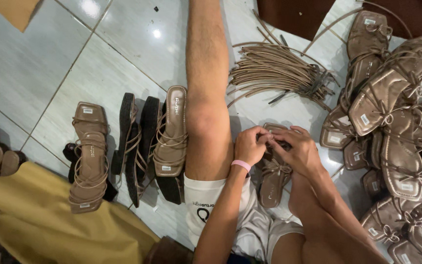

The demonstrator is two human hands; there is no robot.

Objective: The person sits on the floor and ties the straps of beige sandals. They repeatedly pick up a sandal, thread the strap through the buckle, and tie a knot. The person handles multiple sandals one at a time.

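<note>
A tan strappy sandal lies on the tiled floor between my legs, toe pointing away. My left hand, a pink band on its wrist, pinches a thin strap at the sandal's toe end. My right hand meets it from the right, fingers closed on the same strap. Both hands hide the front of the sandal. My outstretched left leg lies just left of the hands.
A bundle of loose tan straps lies on the floor beyond the hands. A heap of finished sandals fills the right side. More sandals stand left of my leg, beside a yellow cloth. Dark brown sheets lie at the top.
</note>
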